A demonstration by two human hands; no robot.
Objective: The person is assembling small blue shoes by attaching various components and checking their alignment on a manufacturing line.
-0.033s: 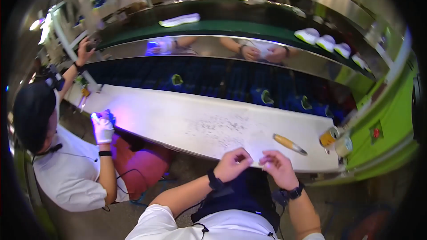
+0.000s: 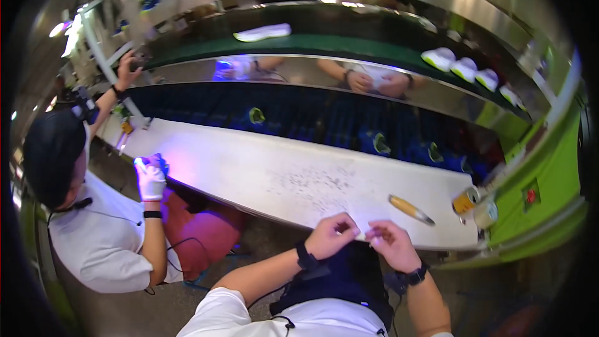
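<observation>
My left hand (image 2: 332, 237) is over the near edge of a long white bench (image 2: 237, 162), its thumb and forefinger pinched together. Close on its right, my right hand (image 2: 394, 246) has its fingers curled in toward the same spot. A tiny pale thing (image 2: 361, 236) shows between the fingertips, too small to name. On the bench beyond my right hand lies a knife-like tool (image 2: 410, 210) with a yellowish handle and dark tip.
An orange can (image 2: 465, 200) and a tape roll (image 2: 486, 215) stand at the bench's right end. White shoes (image 2: 438, 58) sit on the green upper conveyor (image 2: 349, 48); green-rimmed pieces (image 2: 380, 143) lie on the dark lower one. A co-worker (image 2: 103, 231) with one gloved hand is at left.
The whole view has shifted slightly. My fingertips have come a little closer together, and the small pale thing shows between them.
</observation>
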